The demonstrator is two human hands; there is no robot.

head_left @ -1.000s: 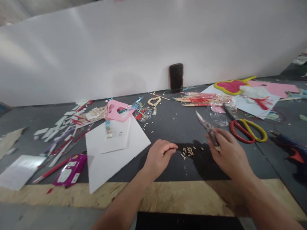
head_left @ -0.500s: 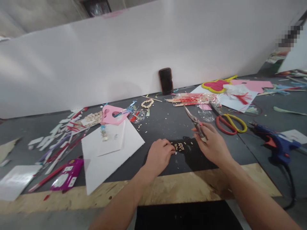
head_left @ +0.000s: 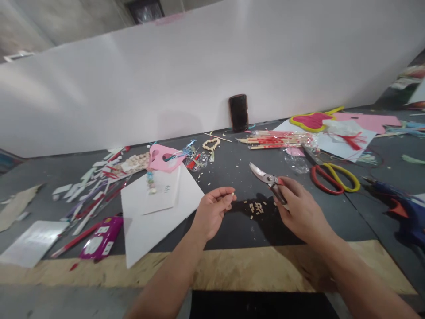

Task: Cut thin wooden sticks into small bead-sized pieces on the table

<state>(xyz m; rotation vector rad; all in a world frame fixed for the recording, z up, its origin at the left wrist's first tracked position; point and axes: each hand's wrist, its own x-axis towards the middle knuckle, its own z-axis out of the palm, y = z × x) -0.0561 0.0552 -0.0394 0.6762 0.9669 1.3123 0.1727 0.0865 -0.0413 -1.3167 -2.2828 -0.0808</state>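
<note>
My left hand (head_left: 214, 208) is closed in a pinch, with a small pale wooden piece (head_left: 233, 194) between thumb and forefinger. Pruning shears (head_left: 270, 179) lie in the grip of my right hand (head_left: 300, 208), their metal blades pointing up and to the left. Between the two hands, a small pile of short wooden pieces (head_left: 257, 207) rests on the dark tabletop (head_left: 229, 166). Beyond my left hand is a loop of wooden beads (head_left: 211, 144) with a pale green tassel.
Scissors with red and yellow handles (head_left: 335, 178) and a blue glue gun (head_left: 403, 208) lie to the right. Bagged sticks (head_left: 279, 139) are behind, near a phone (head_left: 238, 113) leaning on the white partition (head_left: 186, 75). White boards (head_left: 133, 226) and a purple packet (head_left: 101, 239) occupy the left.
My left hand has lifted from the pile with a small wooden piece in its fingertips. My right hand still holds the shears. The view has shifted slightly.
</note>
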